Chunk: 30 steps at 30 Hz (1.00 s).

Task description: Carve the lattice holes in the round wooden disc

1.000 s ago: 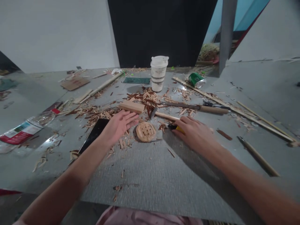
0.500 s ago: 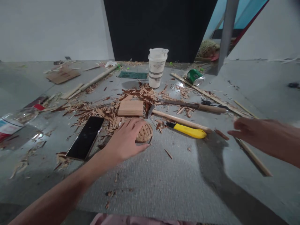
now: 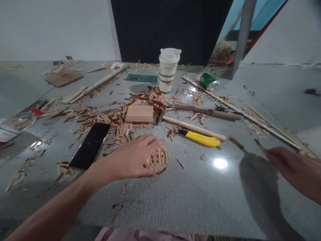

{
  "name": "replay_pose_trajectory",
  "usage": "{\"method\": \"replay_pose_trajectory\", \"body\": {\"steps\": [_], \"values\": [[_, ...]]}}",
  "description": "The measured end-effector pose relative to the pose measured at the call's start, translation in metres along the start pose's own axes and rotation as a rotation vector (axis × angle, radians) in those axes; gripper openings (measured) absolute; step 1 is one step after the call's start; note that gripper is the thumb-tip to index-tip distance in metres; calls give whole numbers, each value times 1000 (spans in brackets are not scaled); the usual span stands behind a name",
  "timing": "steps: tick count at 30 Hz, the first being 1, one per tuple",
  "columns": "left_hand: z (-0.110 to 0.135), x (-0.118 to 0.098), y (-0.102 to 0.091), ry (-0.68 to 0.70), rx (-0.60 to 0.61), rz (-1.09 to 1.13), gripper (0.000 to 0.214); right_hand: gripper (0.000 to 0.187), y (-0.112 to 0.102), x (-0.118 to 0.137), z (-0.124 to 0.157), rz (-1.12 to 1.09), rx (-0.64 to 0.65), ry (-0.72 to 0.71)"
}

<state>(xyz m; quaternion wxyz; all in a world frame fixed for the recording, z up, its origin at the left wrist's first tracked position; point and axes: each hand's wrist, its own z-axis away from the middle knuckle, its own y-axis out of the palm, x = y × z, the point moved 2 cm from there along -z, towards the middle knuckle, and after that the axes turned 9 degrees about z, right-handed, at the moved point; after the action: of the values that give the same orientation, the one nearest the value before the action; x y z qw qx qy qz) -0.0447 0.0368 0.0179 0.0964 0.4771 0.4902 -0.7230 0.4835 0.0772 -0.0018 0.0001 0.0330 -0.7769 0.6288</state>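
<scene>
My left hand lies on the grey table top, its fingers and thumb closed round a round wooden disc carved with a lattice pattern. At the right edge, my blurred right hand has its fingers curled over a thin dark-tipped stick, whose tip pokes out past the fingers. A yellow utility knife and a hammer with a wooden handle lie between the two hands, untouched.
A black phone lies left of my left hand. Behind it lie a wooden block, a heap of wood shavings, a knife with a wooden handle, a lidded paper cup, a green can and long wooden strips.
My left hand closed on the disc and drew it nearer to me. My right hand left the yellow knife, swung right and came down on the thin stick.
</scene>
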Motion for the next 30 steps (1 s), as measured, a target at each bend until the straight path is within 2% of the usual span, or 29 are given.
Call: {"method": "replay_pose_trajectory", "body": {"steps": [2,4,7,9,12,13,16,18,20,22,24,27,30], "values": [[3,1,-3,19,-33,29,91,81,-15,31,-8,-68,144,16],[6,-1,-6,55,-76,28,89,82,-37,78,-15,-135,51,-9],[6,-9,-9,91,-180,9,72,64,-61,165,-19,-287,107,-173],[5,-14,-8,106,-234,8,59,43,-67,220,-20,-378,206,-315],[3,-15,-4,154,-270,7,46,23,-64,280,-20,-533,297,-522],[3,-15,-4,183,-287,0,39,20,-61,292,-20,-587,297,-535],[3,-11,-5,225,-331,-33,17,15,-47,312,-21,-778,326,-499],[1,-7,-8,142,-355,52,12,24,-35,314,-20,-992,380,-434],[0,-2,-10,26,-373,288,10,30,-24,309,-19,-1097,399,-370],[-3,0,-10,-50,-380,580,11,20,-14,304,-17,-959,369,-425],[-6,1,-7,-80,-394,771,11,13,-7,300,-14,-725,357,-597],[-9,1,0,-101,-474,840,11,26,2,296,-11,-537,404,-778],[-12,1,10,-98,-502,862,25,30,8,294,-11,-496,425,-792]]}}
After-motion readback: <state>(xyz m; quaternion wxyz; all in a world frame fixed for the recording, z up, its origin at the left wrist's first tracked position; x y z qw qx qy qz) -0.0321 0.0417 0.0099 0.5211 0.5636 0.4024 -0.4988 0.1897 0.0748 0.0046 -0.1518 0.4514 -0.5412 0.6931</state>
